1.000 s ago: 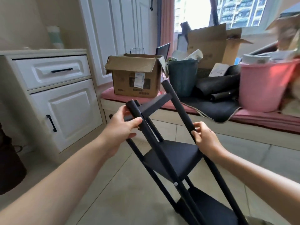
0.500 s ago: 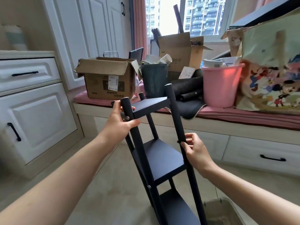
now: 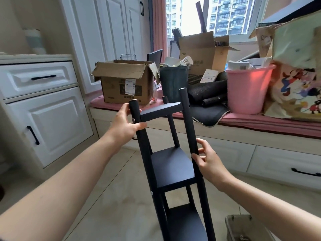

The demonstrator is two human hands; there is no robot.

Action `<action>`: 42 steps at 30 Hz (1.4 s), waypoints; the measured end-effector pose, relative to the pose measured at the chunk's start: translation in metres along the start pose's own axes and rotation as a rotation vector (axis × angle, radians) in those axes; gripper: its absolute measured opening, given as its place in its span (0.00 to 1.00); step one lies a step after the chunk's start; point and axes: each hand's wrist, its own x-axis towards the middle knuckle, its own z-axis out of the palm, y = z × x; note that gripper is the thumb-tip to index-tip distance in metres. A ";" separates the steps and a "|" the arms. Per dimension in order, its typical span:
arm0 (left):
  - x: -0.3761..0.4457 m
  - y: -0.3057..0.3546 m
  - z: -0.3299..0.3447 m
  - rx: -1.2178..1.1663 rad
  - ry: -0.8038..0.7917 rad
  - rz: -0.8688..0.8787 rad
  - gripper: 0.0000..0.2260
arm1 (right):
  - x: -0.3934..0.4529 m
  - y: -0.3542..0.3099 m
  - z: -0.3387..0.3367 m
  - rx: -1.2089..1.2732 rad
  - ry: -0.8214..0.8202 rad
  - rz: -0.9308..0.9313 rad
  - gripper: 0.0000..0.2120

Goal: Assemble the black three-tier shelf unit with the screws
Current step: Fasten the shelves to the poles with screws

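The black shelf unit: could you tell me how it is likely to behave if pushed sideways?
The black shelf unit is tall and narrow, so it probably tips easily. Left hand and right hand each grip a post, steadying it. Its thin posts suggest it is fairly light.

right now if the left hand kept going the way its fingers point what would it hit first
The left hand already grips the shelf unit's front-left post, so that post blocks it at once. Past the post, probably the top shelf board, though depth is unclear.
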 end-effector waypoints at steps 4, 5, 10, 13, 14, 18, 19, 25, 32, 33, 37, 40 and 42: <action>-0.012 -0.001 0.001 0.027 0.005 0.051 0.26 | -0.014 0.006 0.007 0.044 -0.008 0.011 0.18; -0.016 -0.002 0.001 0.032 -0.005 0.060 0.26 | -0.018 0.009 0.009 0.054 -0.011 0.023 0.18; -0.037 -0.007 0.006 0.072 -0.030 0.082 0.24 | -0.034 0.019 0.019 0.105 -0.074 0.100 0.18; -0.047 -0.013 0.012 0.072 0.055 0.069 0.25 | -0.040 0.023 0.029 0.089 -0.134 0.095 0.17; -0.049 -0.016 0.014 0.066 0.106 0.069 0.25 | -0.042 0.024 0.033 0.078 -0.150 0.087 0.17; -0.056 -0.023 0.022 0.038 0.227 0.031 0.27 | -0.048 0.026 0.040 0.048 -0.190 0.076 0.17; -0.058 -0.024 0.023 0.028 0.234 0.014 0.28 | -0.049 0.026 0.041 0.038 -0.197 0.071 0.17; -0.078 -0.025 0.027 0.030 0.285 0.057 0.32 | -0.058 0.024 0.035 0.043 -0.239 0.094 0.15; -0.100 -0.009 0.031 0.836 0.383 0.383 0.47 | -0.066 0.022 0.036 0.034 -0.297 0.130 0.15; -0.101 -0.007 0.034 0.960 0.346 0.460 0.45 | -0.067 0.022 0.036 0.033 -0.295 0.136 0.15; -0.106 -0.004 0.056 1.140 0.220 0.611 0.32 | -0.066 0.021 0.035 0.022 -0.289 0.155 0.14; -0.099 -0.002 0.065 1.086 0.173 0.637 0.29 | -0.064 0.020 0.032 -0.011 -0.307 0.164 0.13; -0.093 -0.001 0.068 1.062 0.180 0.652 0.27 | -0.063 0.018 0.032 -0.032 -0.315 0.131 0.10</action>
